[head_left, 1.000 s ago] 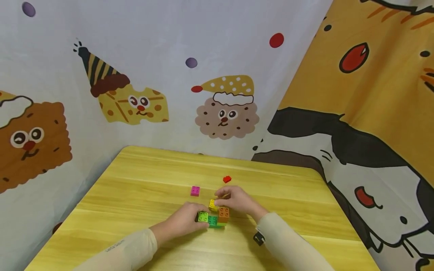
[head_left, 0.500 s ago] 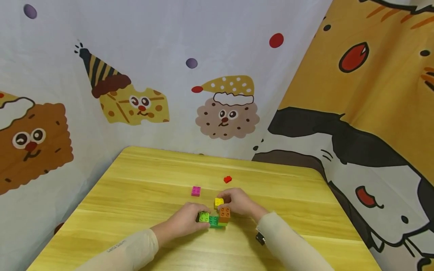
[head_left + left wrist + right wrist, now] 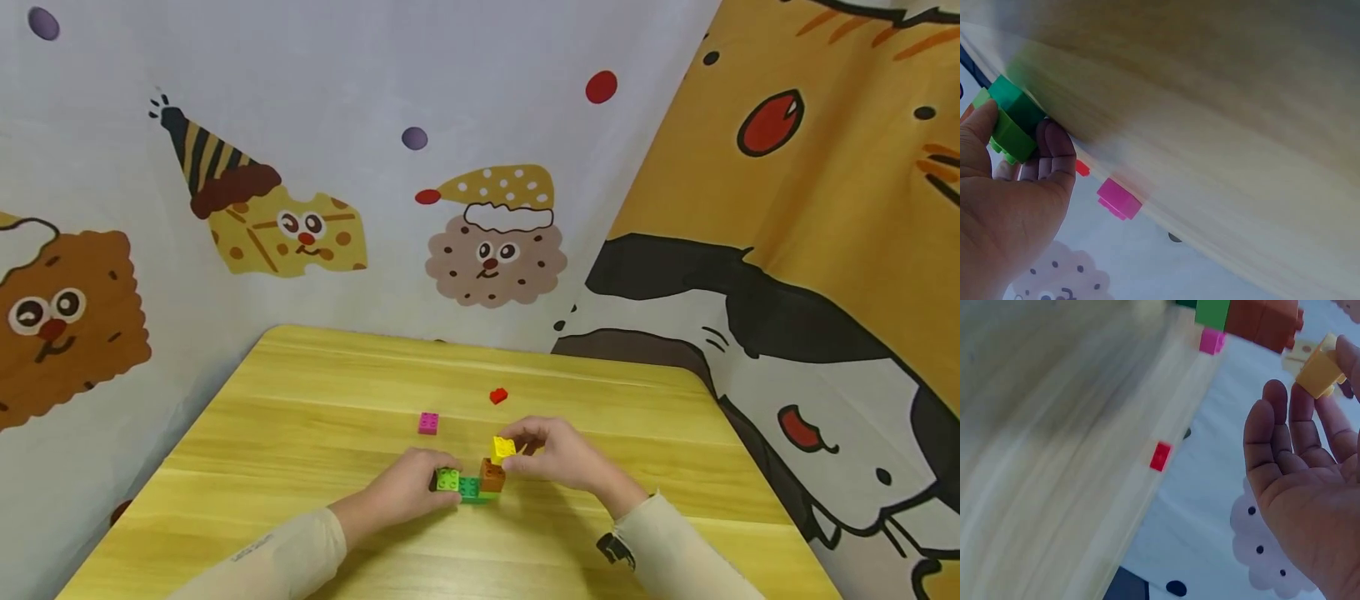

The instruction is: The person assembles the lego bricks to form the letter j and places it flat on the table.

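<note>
My left hand [image 3: 412,487] grips the left end of a small build of toy bricks on the table, with thumb and fingers around a lime green brick [image 3: 448,479]. That brick sits on a darker green brick [image 3: 470,488]. At the build's right end an orange-brown brick [image 3: 492,477] rises from a green layer; in the right wrist view this orange-brown part [image 3: 1263,322] looks two bricks tall. My right hand [image 3: 558,454] pinches a yellow brick [image 3: 503,450] between thumb and fingers, held just above and behind the orange-brown stack. The yellow brick [image 3: 1320,374] appears tilted in the right wrist view.
A magenta brick [image 3: 428,423] lies on the wooden table [image 3: 315,400] beyond the left hand. Farther back is a small red brick [image 3: 498,396]. A cartoon-printed cloth [image 3: 337,100] hangs behind the table and along its sides.
My right hand has taken the yellow brick up off the table and to the right, over the orange-brown stack. The left hand keeps its grip on the build.
</note>
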Motion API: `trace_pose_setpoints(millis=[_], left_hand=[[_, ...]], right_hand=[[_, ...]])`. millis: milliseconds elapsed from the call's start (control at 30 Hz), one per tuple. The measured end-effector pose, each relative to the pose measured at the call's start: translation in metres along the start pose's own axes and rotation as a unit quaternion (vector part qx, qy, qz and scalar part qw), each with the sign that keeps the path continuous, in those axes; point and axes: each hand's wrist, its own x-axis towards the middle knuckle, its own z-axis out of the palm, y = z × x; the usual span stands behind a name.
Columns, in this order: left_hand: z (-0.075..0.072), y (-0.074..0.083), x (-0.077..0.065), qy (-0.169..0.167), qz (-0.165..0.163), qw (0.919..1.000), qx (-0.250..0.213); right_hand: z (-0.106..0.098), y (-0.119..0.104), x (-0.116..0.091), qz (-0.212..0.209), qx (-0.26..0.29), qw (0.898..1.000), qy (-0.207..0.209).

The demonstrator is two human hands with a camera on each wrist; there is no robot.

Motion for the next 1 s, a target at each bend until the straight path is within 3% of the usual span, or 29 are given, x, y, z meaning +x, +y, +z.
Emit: trace_pose_setpoints(millis=[433, 767, 1000], left_hand=[[0.001, -0.001, 0.0, 0.003, 0.007, 1.0, -0.006], [0.002, -0.001, -0.001, 0.006, 0.004, 0.9999, -0.008], [0.0, 0.001, -0.001, 0.005, 0.004, 0.9999, -0.014]], right_hand=[[0.02, 0.0, -0.003, -0.051, -0.007, 0.999, 0.018], [0.031, 0.0, -0.009, -0.021, 0.063, 0.997, 0.049], [0.04, 0.0, -0.012, -0.005, 0.072, 0.994, 0.086]])
